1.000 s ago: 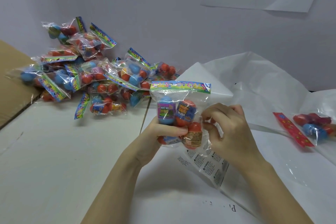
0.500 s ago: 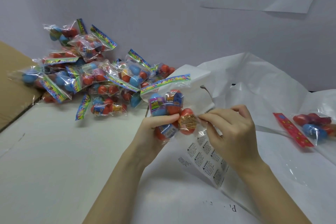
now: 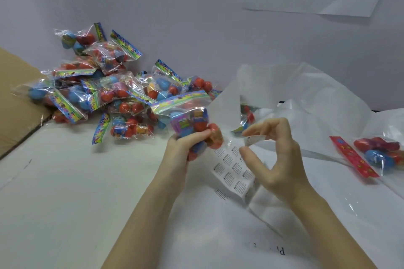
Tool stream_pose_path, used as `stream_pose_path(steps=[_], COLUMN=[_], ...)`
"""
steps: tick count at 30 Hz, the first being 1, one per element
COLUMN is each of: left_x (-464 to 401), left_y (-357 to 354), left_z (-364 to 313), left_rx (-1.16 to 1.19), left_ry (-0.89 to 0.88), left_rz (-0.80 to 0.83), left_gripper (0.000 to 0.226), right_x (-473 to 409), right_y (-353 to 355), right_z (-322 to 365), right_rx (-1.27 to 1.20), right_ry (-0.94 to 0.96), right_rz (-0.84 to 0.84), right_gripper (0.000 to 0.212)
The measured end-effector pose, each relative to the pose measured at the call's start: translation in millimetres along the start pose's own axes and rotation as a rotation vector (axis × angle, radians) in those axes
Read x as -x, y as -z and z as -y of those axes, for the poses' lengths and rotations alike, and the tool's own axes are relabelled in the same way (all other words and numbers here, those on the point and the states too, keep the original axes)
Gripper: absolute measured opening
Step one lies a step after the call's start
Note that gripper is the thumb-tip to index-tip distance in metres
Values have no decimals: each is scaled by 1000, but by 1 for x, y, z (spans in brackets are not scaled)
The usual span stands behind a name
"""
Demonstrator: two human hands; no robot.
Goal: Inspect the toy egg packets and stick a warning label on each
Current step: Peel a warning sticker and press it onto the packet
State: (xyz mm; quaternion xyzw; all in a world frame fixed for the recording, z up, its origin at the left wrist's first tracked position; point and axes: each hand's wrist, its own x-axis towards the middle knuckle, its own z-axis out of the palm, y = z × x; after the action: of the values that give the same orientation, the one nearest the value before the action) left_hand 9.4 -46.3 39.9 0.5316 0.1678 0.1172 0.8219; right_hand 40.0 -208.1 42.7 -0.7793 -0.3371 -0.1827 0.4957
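My left hand [image 3: 185,148] grips a clear toy egg packet [image 3: 192,122] with red, blue and purple eggs and a rainbow header strip, held above the table and tilted left. My right hand [image 3: 277,157] is a little to the right of it, apart from the packet. A small white warning label [image 3: 253,139] hangs from its fingertips, with the thumb spread away below. Under both hands lies a sheet of warning labels [image 3: 231,170] on white plastic.
A heap of toy egg packets [image 3: 105,91] lies against the wall at the back left. One packet with a red header [image 3: 376,155] lies at the right on crumpled white plastic bags [image 3: 306,94]. A cardboard flap [image 3: 15,102] sits at the far left.
My right hand let go of the held packet, moved right and lifted with a label on its fingertips. My left hand shifted the packet left and tilted it.
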Motion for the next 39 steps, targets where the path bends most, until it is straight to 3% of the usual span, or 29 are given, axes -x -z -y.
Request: stream_pose_path(steps=[3,8,10,13,18,32,39], left_x=[0,8,8,9,7,13,14], left_y=[1,-5,-2,-2,-2,-9,-10], left_z=[3,-3,-4,-5,-5,0,0], left_rx=[-176,-165,-128,-16,20,-54,-73], left_ry=[-171,-537,-590,-428,-177,-188,-177], left_rz=[-114,-316,-360,-186,89,140,145], left_gripper=[37,42,35,13,22,13,34], right_x=[-3,-4,-6,-7,-6,-5,-7], right_y=[-1,2,4,5,4,-1,-2], right_z=[-1,0,1,3,10,18,19], right_rx=[-68,-116,-190,-264,-286,-96,-102], right_ry=[-74,-65,-80,-97,-93,-102,-133], right_rz=[-22,-71,-109,-130,-99,-37,-22], right_gripper=[29,18,15,10,11,14,13])
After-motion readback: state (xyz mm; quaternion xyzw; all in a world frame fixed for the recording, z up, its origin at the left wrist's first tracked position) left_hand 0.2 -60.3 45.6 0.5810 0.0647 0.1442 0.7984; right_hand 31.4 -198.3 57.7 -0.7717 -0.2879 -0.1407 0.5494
